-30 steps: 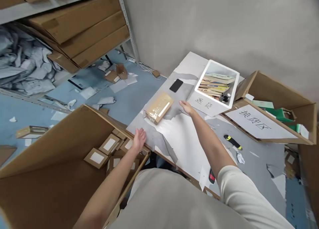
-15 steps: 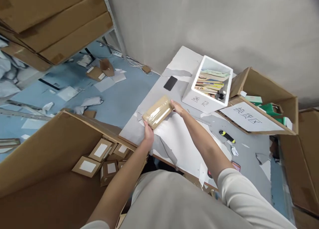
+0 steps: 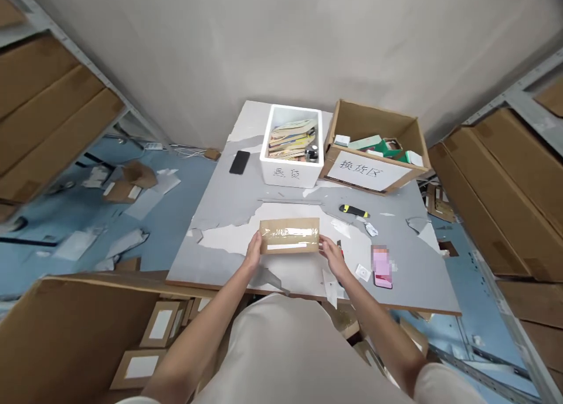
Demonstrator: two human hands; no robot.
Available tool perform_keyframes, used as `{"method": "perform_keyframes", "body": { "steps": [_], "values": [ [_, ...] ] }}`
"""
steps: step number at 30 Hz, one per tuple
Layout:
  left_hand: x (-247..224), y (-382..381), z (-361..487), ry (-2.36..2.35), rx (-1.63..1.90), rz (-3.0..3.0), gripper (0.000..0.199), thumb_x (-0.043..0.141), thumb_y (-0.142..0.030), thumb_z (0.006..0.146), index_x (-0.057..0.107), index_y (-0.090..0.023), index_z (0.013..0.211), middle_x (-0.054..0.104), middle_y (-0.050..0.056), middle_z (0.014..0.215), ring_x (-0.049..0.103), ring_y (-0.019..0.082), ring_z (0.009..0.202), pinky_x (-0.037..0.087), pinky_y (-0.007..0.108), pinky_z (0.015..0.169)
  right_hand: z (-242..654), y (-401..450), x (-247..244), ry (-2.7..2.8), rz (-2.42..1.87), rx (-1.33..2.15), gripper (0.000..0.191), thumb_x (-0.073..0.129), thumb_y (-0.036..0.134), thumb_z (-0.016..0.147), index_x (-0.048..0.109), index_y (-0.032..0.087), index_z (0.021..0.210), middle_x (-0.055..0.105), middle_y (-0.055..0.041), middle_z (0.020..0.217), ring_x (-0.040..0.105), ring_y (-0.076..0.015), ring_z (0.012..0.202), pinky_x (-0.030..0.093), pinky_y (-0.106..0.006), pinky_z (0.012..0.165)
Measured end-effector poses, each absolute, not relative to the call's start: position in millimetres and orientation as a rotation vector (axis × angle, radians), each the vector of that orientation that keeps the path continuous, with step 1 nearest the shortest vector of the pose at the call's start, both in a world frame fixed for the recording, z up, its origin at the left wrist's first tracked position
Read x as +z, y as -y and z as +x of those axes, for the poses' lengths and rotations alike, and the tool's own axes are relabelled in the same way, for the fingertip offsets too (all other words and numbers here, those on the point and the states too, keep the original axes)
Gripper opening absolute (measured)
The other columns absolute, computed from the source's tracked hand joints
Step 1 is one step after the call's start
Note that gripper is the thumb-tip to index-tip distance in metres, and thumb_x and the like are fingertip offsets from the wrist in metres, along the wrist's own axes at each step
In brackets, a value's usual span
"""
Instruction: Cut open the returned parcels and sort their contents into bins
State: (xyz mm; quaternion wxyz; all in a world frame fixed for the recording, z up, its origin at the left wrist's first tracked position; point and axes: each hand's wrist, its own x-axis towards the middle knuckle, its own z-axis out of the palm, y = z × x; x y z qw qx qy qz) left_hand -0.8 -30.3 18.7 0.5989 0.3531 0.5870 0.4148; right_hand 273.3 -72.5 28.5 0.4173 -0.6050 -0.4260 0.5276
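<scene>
1. At far left, a large, open brown cardboard carton (image 3: 65, 298) holds small, closed rectangular brown boxes (image 3: 160, 323) bearing white labels; no writing can be read on them.
2. On the grey table patched with torn white paper (image 3: 211, 207) lies a flat black phone (image 3: 240, 162), no brand visible.
3. The left hand (image 3: 253, 250) grips the left end of the parcel, its fingers close together and partly hidden.
4. The oblong brown cardboard parcel (image 3: 290, 223), sealed with shiny clear tape, is between both hands above the table's near half; whether it touches the surface I cannot tell. It looks unopened, with no cut visible. Its white strip is unreadable.
5. Behind it, a white foam box (image 3: 288, 175) holds books. Of two handwritten characters, the second looks like 货; the first is unclear.
6. The right hand (image 3: 333, 256) pinches the parcel's right end, fingers slightly parted.
7. A black-and-yellow plastic cutter (image 3: 354, 210) lies unheld.
8. Rightmost, a brown cardboard box (image 3: 393, 184) carries a white sheet reading 换货区.
</scene>
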Motion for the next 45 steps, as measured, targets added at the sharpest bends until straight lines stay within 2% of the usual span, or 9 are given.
{"method": "perform_keyframes", "body": {
  "steps": [5, 12, 17, 23, 28, 32, 36, 40, 45],
  "values": [
    [16.8, 31.4, 17.3, -1.34, 0.749, 0.892, 0.063, 0.043, -0.07, 0.082, 0.059, -0.025, 0.124, 0.057, 0.006, 0.134, 0.048, 0.029, 0.128, 0.037, 0.046, 0.107, 279.1, 126.9, -8.9, 0.921, -1.577, 1.214, 0.059, 0.053, 0.065, 0.079, 0.06, 0.023, 0.121, 0.061, -0.0117, 0.126, 0.056, -0.028, 0.115, 0.048, -0.045, 0.094],
    [1.1, 37.0, 12.3, -1.385, 0.707, 1.011, 0.059, 0.042, -0.062, 0.086, 0.057, -0.021, 0.127, 0.053, 0.008, 0.138, 0.042, 0.026, 0.133, 0.028, 0.041, 0.113, 275.5, 136.8, -32.2, 0.804, -1.634, 1.278, 0.054, 0.051, 0.065, 0.08, 0.059, 0.023, 0.112, 0.063, -0.0093, 0.119, 0.06, -0.0237, 0.106, 0.047, -0.041, 0.092],
    [-8.7, 41.5, 6.8, -1.42, 0.723, 0.926, 0.058, 0.033, -0.061, 0.089, 0.057, -0.023, 0.127, 0.054, 0.007, 0.138, 0.047, 0.027, 0.129, 0.038, 0.045, 0.106, 280.2, 135.5, -39.8, 0.679, -1.653, 1.372, 0.06, 0.046, 0.072, 0.079, 0.06, 0.023, 0.111, 0.064, -0.0097, 0.118, 0.062, -0.0248, 0.104, 0.047, -0.044, 0.093],
    [-16.2, 45.2, -7.2, -1.399, 0.677, 0.763, 0.045, 0.051, -0.047, 0.083, 0.064, -0.022, 0.118, 0.06, 0.009, 0.13, 0.053, 0.029, 0.122, 0.043, 0.048, 0.099, 278.5, 136.0, -38.7, 0.612, -1.623, 1.45, 0.066, 0.044, 0.07, 0.08, 0.051, 0.03, 0.132, 0.051, -0.0084, 0.139, 0.059, -0.0254, 0.115, 0.047, -0.045, 0.094],
    [-28.7, 54.0, -15.4, -1.358, 0.707, 0.813, 0.045, 0.057, -0.043, 0.075, 0.068, -0.016, 0.11, 0.069, 0.012, 0.113, 0.057, 0.031, 0.117, 0.042, 0.051, 0.1, 278.4, 129.0, -32.2, 0.674, -1.626, 1.517, 0.068, 0.045, 0.068, 0.081, 0.046, 0.032, 0.138, 0.051, -0.0061, 0.14, 0.055, -0.0246, 0.122, 0.047, -0.044, 0.097],
    [-43.1, 57.5, -27.3, -1.332, 0.719, 0.936, 0.058, 0.064, -0.036, 0.062, 0.064, -0.015, 0.116, 0.062, 0.013, 0.126, 0.051, 0.03, 0.125, 0.033, 0.048, 0.109, 290.4, 125.6, -38.3, 0.744, -1.659, 1.489, 0.066, 0.054, 0.055, 0.08, 0.044, 0.03, 0.14, 0.046, -0.0083, 0.144, 0.053, -0.0255, 0.124, 0.044, -0.045, 0.1],
    [-46.8, 56.3, -33.3, -1.305, 0.59, 1.183, 0.06, 0.071, -0.028, 0.052, 0.066, -0.019, 0.111, 0.064, 0.008, 0.124, 0.05, 0.032, 0.125, 0.032, 0.047, 0.11, 299.4, 125.7, -47.1, 0.929, -1.728, 1.405, 0.085, 0.069, 0.03, 0.067, 0.035, 0.031, 0.144, 0.035, -0.0108, 0.151, 0.048, -0.0274, 0.129, 0.04, -0.048, 0.103],
    [-41.6, 53.8, -26.3, -1.277, 0.537, 1.284, 0.047, 0.072, -0.03, 0.056, 0.068, -0.022, 0.103, 0.071, 0.005, 0.109, 0.057, 0.033, 0.115, 0.039, 0.046, 0.104, 291.9, 120.9, -51.1, 1.084, -1.645, 1.414, 0.09, 0.074, 0.022, 0.061, 0.036, 0.028, 0.143, 0.046, -0.0098, 0.143, 0.052, -0.0257, 0.124, 0.04, -0.048, 0.104],
    [-40.4, 53.5, -21.4, -1.25, 0.575, 1.203, 0.048, 0.075, -0.036, 0.056, 0.068, -0.021, 0.101, 0.07, 0.007, 0.11, 0.057, 0.033, 0.114, 0.039, 0.047, 0.103, 284.3, 114.0, -46.9, 1.013, -1.637, 1.46, 0.084, 0.075, 0.022, 0.06, 0.043, 0.024, 0.138, 0.059, -0.0098, 0.128, 0.063, -0.0232, 0.106, 0.047, -0.044, 0.097]
  ]
}}
